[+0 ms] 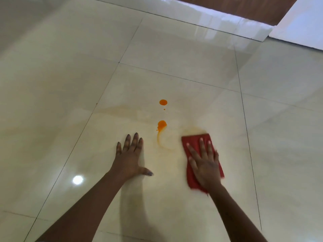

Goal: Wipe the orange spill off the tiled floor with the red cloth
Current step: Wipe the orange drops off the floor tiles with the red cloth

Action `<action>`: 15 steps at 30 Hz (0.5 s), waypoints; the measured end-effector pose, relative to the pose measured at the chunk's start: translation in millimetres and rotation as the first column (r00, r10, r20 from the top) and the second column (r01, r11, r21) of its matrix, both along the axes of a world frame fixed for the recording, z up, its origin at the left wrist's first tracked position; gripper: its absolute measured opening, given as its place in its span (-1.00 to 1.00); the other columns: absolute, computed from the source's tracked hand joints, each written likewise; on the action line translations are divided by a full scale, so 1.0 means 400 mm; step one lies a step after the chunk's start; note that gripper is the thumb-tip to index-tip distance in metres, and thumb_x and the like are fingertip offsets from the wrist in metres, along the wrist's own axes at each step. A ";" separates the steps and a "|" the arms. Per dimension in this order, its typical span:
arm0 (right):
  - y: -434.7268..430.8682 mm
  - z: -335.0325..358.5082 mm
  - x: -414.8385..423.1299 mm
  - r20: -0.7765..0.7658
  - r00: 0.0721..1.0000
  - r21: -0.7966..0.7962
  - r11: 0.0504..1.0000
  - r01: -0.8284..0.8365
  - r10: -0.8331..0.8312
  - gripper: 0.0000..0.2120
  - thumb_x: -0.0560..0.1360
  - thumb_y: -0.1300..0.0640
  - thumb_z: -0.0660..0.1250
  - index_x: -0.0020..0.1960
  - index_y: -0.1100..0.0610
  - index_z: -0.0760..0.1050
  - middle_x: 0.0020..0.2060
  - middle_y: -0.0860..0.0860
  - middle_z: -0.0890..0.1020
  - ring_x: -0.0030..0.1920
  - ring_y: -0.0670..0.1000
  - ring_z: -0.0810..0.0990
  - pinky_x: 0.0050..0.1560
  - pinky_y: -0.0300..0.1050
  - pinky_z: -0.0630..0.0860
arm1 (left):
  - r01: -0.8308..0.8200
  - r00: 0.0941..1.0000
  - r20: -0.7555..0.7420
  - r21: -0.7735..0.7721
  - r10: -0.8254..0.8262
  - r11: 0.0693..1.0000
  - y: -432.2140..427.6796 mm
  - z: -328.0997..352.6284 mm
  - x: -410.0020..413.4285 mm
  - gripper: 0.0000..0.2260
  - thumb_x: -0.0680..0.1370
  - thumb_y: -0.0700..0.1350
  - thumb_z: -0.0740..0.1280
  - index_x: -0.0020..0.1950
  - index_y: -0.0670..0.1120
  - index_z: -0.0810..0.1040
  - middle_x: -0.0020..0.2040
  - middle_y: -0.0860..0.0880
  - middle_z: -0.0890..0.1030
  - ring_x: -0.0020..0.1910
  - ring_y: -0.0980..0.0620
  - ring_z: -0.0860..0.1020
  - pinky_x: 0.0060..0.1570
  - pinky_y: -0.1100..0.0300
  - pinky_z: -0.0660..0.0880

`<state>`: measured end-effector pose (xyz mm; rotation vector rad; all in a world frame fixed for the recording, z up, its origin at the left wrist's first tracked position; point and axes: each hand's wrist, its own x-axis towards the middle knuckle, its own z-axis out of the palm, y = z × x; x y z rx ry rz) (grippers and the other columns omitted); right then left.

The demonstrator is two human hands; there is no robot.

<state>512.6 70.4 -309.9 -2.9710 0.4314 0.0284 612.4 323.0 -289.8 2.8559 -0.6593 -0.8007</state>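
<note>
The orange spill lies on the cream tiled floor (157,81) as two drops: a far drop (163,102) and a near drop (161,124) with a thin curved orange streak (160,141) trailing toward me. Pale orange smears spread to the left and right of the drops. My right hand (204,161) presses flat, fingers straight, on the folded red cloth (191,139), which lies to the right of the streak. My left hand (130,154) rests flat on the bare tile to the left of the streak, fingers spread, holding nothing.
A white skirting ledge (227,25) and a brown wooden panel (253,9) run along the far edge of the floor. A white wall corner (300,28) stands at the top right. A ceiling light reflects on the tile (77,179) at lower left.
</note>
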 end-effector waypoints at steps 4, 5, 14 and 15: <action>0.094 0.025 0.224 -0.106 0.994 0.044 0.999 0.017 -0.012 -0.45 0.48 -0.19 -0.19 0.48 -0.23 0.02 0.52 0.10 0.01 0.51 0.19 -0.10 0.42 0.25 -0.07 | -0.010 1.000 -0.010 0.019 0.010 1.000 -0.001 -0.001 0.003 0.14 0.27 0.44 0.31 0.52 -0.05 -0.31 0.50 -0.02 -0.41 0.48 -0.06 -0.40 0.43 -0.12 -0.31; 0.138 0.023 0.237 -0.110 0.992 0.061 0.997 -0.052 0.059 -0.49 0.52 -0.15 -0.11 0.48 -0.23 0.02 0.53 0.10 0.00 0.51 0.19 -0.11 0.43 0.26 -0.07 | -0.011 1.000 -0.013 0.014 0.011 1.000 0.000 0.000 0.003 0.14 0.26 0.45 0.31 0.52 -0.04 -0.31 0.50 -0.01 -0.41 0.47 -0.05 -0.40 0.43 -0.12 -0.31; 0.037 0.008 0.125 -0.022 0.998 0.008 0.998 -0.066 0.066 -0.49 0.50 -0.12 -0.07 0.45 -0.20 0.15 0.50 0.06 0.16 0.49 0.18 0.07 0.41 0.25 0.10 | -0.013 1.000 -0.006 0.013 0.013 1.000 -0.003 -0.001 0.004 0.15 0.26 0.44 0.32 0.52 -0.04 -0.31 0.50 -0.01 -0.41 0.48 -0.05 -0.40 0.43 -0.11 -0.30; 0.046 0.014 0.185 -0.049 0.999 0.027 1.000 -0.003 0.004 -0.50 0.52 -0.13 -0.08 0.47 -0.20 0.10 0.52 0.05 0.09 0.51 0.16 -0.02 0.42 0.25 0.02 | -0.014 1.000 -0.011 0.015 0.014 1.000 -0.002 -0.001 0.005 0.15 0.26 0.45 0.32 0.52 -0.04 -0.31 0.50 0.00 -0.41 0.47 -0.05 -0.40 0.43 -0.11 -0.31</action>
